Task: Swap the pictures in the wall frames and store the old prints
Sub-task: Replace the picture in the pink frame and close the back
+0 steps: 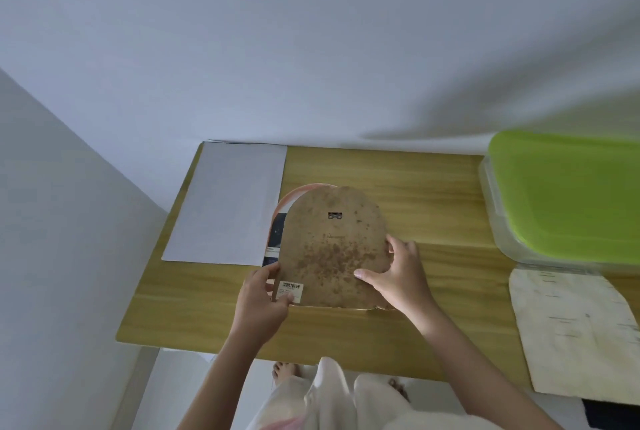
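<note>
Handling: backing board (332, 249) looked like thin pressed fibreboard, arch-topped, brown and mottled; judged light, fairly stiff, but liable to snap or fray at the ragged lower edge.
Hold: best taken by the two side edges near the bottom, away from the small metal hanger (335, 216) and off the torn corner.
Position: board lay tilted over the frame (287, 201), whose pale pink rim showed at the upper left; a dark print (275, 232) peeked out beneath on that side. All sat mid-worktop (415, 194).
Left hand (263, 301): pinched the board's lower left corner, thumb on the barcode label (292, 291), fingers curled under.
Right hand (398, 273): gripped the right edge, thumb flat across the board's face, fingers wrapped behind; wrist angled in from the lower right.
Nearby: white sheet (228, 201) to the left, just beside the frame; green-lidded box (568, 194) at far right; another pale backing (571, 332) below it.
Risk: glass in the frame could not be seen; lifting unevenly might crease the print.
</note>
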A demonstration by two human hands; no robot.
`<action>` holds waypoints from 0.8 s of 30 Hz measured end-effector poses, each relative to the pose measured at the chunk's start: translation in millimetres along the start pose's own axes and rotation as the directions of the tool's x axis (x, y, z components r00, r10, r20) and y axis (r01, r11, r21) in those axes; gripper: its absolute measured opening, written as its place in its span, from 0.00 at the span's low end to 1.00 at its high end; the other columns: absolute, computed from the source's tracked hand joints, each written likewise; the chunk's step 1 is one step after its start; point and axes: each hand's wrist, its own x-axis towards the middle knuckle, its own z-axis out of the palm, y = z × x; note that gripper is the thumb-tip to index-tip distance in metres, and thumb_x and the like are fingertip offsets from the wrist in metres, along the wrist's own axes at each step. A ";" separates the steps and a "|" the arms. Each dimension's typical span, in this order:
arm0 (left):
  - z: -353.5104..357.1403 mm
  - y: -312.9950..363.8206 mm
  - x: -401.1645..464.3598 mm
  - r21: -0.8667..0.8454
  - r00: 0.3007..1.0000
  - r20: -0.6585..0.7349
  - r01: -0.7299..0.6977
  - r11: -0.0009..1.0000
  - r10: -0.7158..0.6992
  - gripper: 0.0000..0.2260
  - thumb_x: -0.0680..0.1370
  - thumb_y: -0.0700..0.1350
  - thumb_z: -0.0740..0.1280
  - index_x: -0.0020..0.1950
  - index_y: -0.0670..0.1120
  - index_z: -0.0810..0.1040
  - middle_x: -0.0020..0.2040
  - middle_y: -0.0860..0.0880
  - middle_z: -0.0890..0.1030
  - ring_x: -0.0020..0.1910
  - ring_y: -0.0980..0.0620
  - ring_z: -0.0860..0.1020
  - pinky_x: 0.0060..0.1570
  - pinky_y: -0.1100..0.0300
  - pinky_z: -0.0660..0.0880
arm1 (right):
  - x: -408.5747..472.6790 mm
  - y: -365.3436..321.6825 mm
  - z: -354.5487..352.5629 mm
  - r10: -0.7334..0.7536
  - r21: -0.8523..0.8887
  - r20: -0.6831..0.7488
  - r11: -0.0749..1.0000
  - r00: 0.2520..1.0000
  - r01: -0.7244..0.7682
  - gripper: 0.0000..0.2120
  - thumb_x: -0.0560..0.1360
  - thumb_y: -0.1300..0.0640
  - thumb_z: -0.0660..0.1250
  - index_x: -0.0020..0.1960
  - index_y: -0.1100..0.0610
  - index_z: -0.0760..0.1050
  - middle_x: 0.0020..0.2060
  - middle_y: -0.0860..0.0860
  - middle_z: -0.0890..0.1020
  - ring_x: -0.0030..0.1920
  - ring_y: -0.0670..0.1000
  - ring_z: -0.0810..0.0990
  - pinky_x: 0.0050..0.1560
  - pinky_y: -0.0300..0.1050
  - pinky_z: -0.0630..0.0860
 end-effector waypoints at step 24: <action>-39.8 -40.6 60.4 0.099 0.982 0.177 -0.076 0.992 0.057 0.14 0.71 0.39 0.71 0.56 0.46 0.75 0.52 0.51 0.75 0.38 0.57 0.77 0.36 0.70 0.71 | 17.3 -14.3 42.3 0.128 -0.048 0.023 0.991 0.992 -0.127 0.42 0.62 0.52 0.79 0.71 0.56 0.65 0.55 0.50 0.66 0.53 0.47 0.73 0.52 0.37 0.70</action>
